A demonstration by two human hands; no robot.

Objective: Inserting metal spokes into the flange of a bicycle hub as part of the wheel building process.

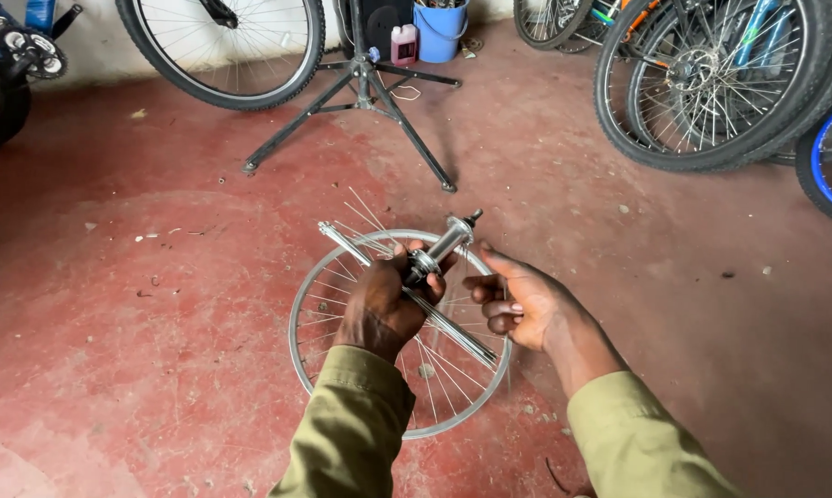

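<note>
- Above the red floor (158, 350), a silver wheel hub (445, 243) sits in the left hand (383, 304), which is closed around it together with a bundle of loose spokes (407, 295).
- The right hand (517, 304) hovers just beside the hub, half open, fingers curled, holding nothing.
- Beneath both hands, a bare rim (305, 304) lies flat.
- A repair stand (365, 92) stands farther off.

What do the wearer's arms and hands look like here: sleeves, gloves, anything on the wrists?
Both arms wear long olive-green sleeves of a woven, shirt-like cloth, with plain cuffs ending at the wrists. The left hand and right hand are bare: no gloves. No watch, ring or band shows. The sleeves carry no visible markings or patches.
</note>
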